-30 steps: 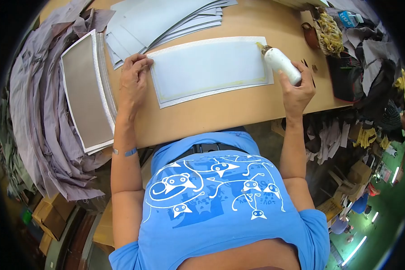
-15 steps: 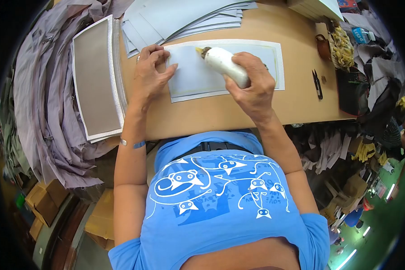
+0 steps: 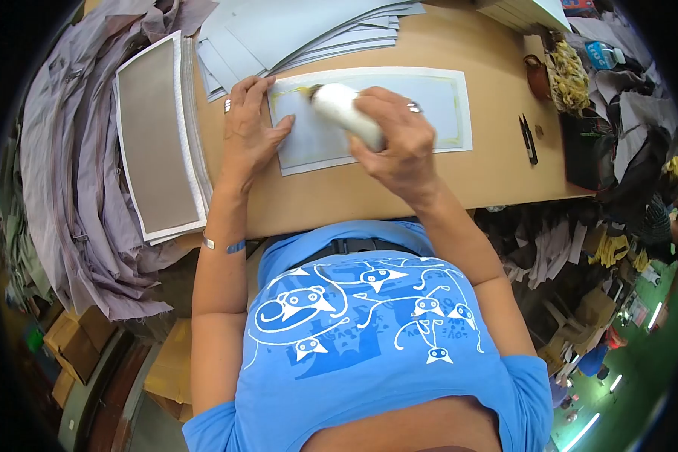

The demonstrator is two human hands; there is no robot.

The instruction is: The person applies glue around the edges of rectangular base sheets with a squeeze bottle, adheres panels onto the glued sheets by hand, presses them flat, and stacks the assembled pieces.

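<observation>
Far left, you have a long heap of mauve-grey folded cloth point(image 3: 60, 188), then a stack of brown-grey panels with white borders point(image 3: 154, 143) at the tan tabletop's point(image 3: 490, 177) left side. A loose fan of pale grey-blue sheets point(image 3: 279, 30) lies beyond your work.

Your left hand point(image 3: 250, 135) is half open, thumb parted from fingers, fingertips at the top-left corner of the flat, pale blue rectangular panel with a white border point(image 3: 422, 109). It grasps nothing; whether the thumb presses or hovers, cannot tell. The panel lies on the tabletop in front of you.

Your right hand point(image 3: 403, 139) is wrapped around a white plastic squeeze bottle point(image 3: 343, 113), tilted, its blurred nozzle near the panel's upper left.

Progress: a thin yellowish line point(image 3: 450, 142) shows at upper left, upper right, down the right side and at lower right. Judged from that, much of the outline is laid; the lower-left stretch is too faint to call done or left.

Further right, small black snips point(image 3: 529, 141) lie apart.
</observation>
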